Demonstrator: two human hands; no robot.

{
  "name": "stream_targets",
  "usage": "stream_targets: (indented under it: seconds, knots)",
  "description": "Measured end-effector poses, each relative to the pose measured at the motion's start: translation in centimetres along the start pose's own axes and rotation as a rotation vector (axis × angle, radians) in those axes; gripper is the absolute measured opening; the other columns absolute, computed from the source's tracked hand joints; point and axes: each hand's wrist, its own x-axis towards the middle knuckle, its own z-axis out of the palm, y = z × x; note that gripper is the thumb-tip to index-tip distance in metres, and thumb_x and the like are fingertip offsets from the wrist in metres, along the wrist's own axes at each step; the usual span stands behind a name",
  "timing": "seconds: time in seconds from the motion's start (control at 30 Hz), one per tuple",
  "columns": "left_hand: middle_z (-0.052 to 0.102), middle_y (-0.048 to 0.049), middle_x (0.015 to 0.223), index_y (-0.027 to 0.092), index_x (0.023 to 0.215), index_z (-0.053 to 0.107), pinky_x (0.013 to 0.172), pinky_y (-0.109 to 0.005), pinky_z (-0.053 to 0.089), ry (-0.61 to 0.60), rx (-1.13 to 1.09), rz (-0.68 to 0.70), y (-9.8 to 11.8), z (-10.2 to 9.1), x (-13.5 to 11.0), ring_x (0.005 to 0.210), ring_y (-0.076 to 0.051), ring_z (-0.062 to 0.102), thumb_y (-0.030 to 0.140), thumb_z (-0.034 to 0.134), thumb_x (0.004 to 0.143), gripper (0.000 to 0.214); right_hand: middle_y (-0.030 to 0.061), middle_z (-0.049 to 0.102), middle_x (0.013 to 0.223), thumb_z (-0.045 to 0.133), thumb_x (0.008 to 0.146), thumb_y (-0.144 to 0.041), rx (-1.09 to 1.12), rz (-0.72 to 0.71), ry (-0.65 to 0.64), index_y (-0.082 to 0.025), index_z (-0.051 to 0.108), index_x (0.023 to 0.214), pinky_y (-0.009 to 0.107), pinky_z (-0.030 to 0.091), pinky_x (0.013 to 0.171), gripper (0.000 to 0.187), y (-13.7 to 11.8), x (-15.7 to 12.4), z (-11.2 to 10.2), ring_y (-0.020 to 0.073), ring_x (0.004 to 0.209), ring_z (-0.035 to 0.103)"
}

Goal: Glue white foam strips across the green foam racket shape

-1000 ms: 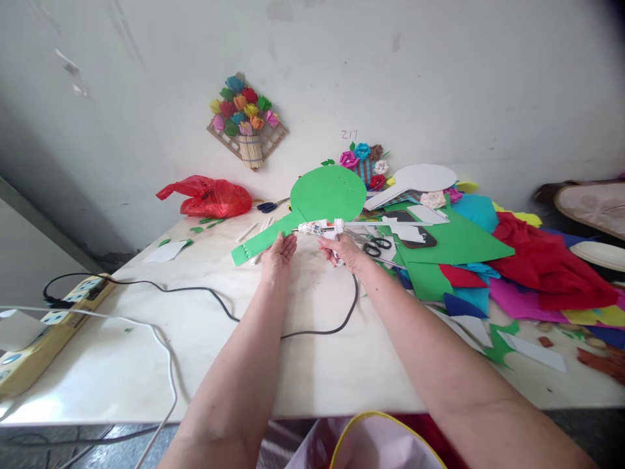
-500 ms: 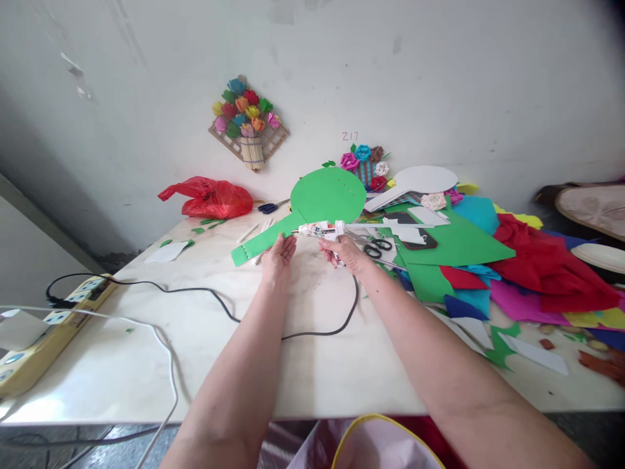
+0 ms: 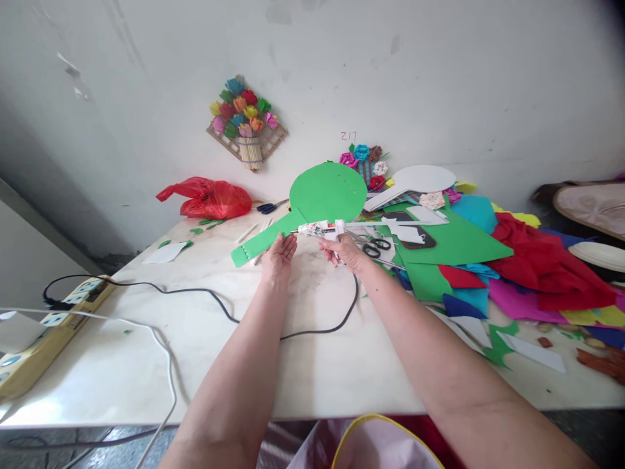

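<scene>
My right hand (image 3: 341,251) is closed around the grip of a white hot glue gun (image 3: 315,229), with a glue stick jutting out of its back end to the right. The gun's nozzle points left, at the edge of a green paddle-shaped cutout (image 3: 328,190) with a round head and a long handle. My left hand (image 3: 279,255) grips that handle from below, near its middle, palm partly turned up. Small dots of glue or holes show at the handle's end and on the round head. The gun's black cord drops from its grip onto the table.
A yellow power strip (image 3: 68,319) with black and white cords lies at left. Scissors (image 3: 375,247), a phone (image 3: 415,236) and coloured sheets (image 3: 547,267) cover the right side. A red plastic bag (image 3: 215,198) and dark-handled scissors (image 3: 267,208) lie behind. Paper flowers (image 3: 247,111) hang on the wall.
The view has shifted very slightly. The round head of the green cutout has tilted up a little; both hands keep their holds and the glue gun stays at the cutout's edge.
</scene>
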Motion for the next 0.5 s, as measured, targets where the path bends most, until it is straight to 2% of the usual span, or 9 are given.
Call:
stream_targets:
  seconds: [0.5]
  knots:
    - [0.068,-0.007,0.068,0.012,0.073,0.061,0.084,-0.033,0.046,0.015,0.066,0.061,-0.13,-0.57,0.54,0.071,-0.016,0.066,0.02,0.059,0.075,0.008,-0.0038,0.049,0.039,0.064,0.062,-0.046,-0.025,-0.058,0.021,-0.014,0.055,0.061,0.019,0.027,0.027,0.034,-0.06,-0.05,0.4,0.005,0.028,0.035]
